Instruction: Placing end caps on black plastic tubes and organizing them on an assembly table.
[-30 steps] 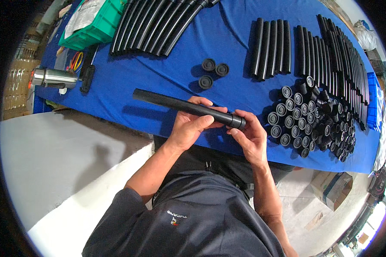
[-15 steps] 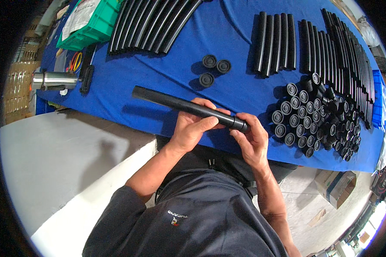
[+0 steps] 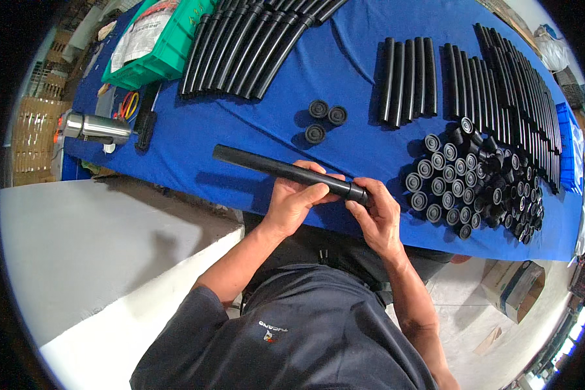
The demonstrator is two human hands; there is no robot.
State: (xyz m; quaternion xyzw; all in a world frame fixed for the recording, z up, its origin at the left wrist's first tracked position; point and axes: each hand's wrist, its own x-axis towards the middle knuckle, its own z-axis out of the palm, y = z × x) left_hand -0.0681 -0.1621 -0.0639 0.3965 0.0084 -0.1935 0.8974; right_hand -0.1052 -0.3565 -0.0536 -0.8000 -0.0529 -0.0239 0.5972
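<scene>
I hold a long black tube (image 3: pixel 260 164) level above the near edge of the blue-covered table (image 3: pixel 240 123). My left hand (image 3: pixel 296 198) wraps around the tube near its right end. My right hand (image 3: pixel 377 211) grips that right end, its fingers around a black end cap (image 3: pixel 357 192) seated on the tube. A crowd of several more black caps (image 3: pixel 461 188) stands just to the right of my right hand. Three loose black caps (image 3: pixel 324 119) lie on the cloth beyond the tube.
Rows of black tubes lie at the back (image 3: pixel 253 39), back middle (image 3: pixel 409 78) and along the right side (image 3: pixel 513 97). A green bin (image 3: pixel 159 55), a steel flask (image 3: pixel 97 127) and a black tool (image 3: pixel 144 120) sit at the left. A cardboard box (image 3: pixel 517 289) is on the floor.
Both hands stay on the tube's right end; the fingers shift slightly around the cap. The tube keeps its position.
</scene>
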